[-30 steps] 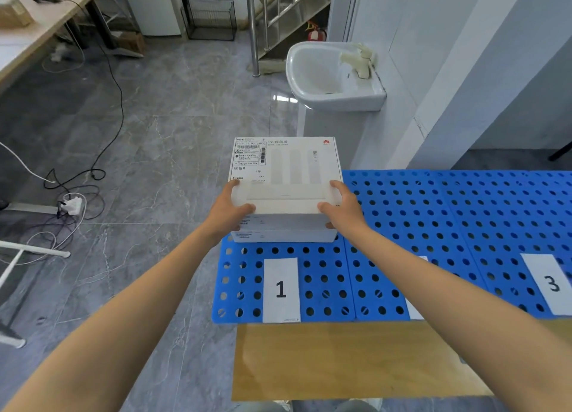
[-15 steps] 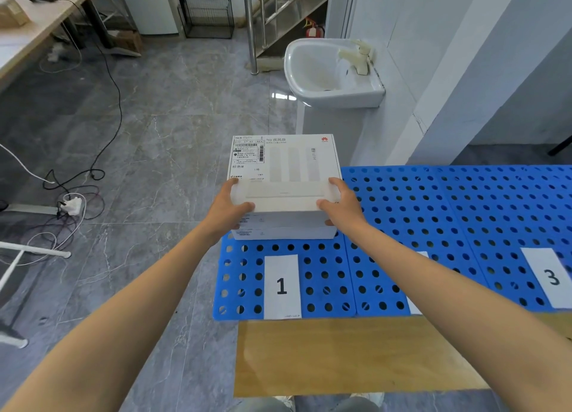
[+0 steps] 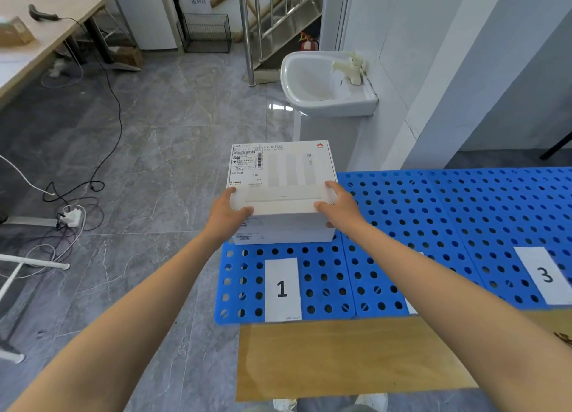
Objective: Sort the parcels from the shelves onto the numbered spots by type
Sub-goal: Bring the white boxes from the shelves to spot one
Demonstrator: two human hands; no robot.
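A blue perforated mat (image 3: 433, 225) is spread beneath and to the right of both hands, and the brown counter (image 3: 340, 356) is seen nearer than the wrists. A white parcel (image 3: 284, 176) with a shipping label is gripped at its near corners, the left hand (image 3: 227, 218) curled round one and the right hand (image 3: 342, 208) round the other. It is placed over the mat's far left end; contact cannot be told. A paper marked "1" (image 3: 282, 289) is laid just nearer than the hands, and one marked "3" (image 3: 544, 275) well right of the right hand.

bright, even light; wide-angle bending at edges.
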